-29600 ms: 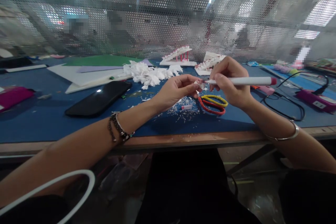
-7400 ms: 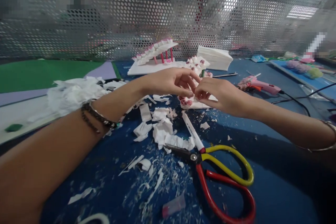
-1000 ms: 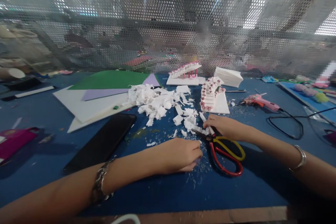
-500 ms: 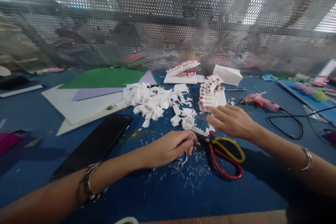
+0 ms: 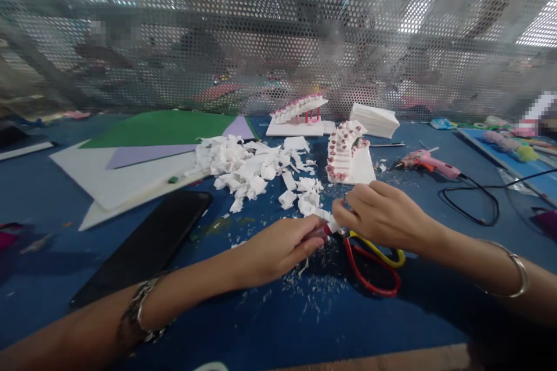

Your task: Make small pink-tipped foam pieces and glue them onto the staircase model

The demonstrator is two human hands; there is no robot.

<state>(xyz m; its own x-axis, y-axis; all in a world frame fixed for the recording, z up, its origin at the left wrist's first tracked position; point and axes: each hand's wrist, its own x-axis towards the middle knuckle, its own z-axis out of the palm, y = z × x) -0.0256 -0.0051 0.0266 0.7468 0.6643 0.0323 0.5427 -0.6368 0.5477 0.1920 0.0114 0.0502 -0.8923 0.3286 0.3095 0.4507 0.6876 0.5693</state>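
Observation:
My left hand (image 5: 278,249) is closed, pinching a small pink cap (image 5: 319,233) at its fingertips. My right hand (image 5: 383,214) is closed around a white marker (image 5: 334,225), of which only the tip end shows. The two hands meet just above the blue table, cap against marker end. Scissors (image 5: 374,281) with a red and a yellow handle lie right under my right hand, amid fine white paper crumbs.
A pile of white paper scraps (image 5: 243,165) lies behind my hands, and a black phone (image 5: 143,246) to the left. Two white foam models (image 5: 348,153) (image 5: 300,113), a pink glue gun (image 5: 429,163) with its black cable, and foam sheets (image 5: 122,185) stand before the mesh screen.
My left hand lifted the pink cap off the table. My right hand picked the marker up from beside the scissors and brought it to the cap.

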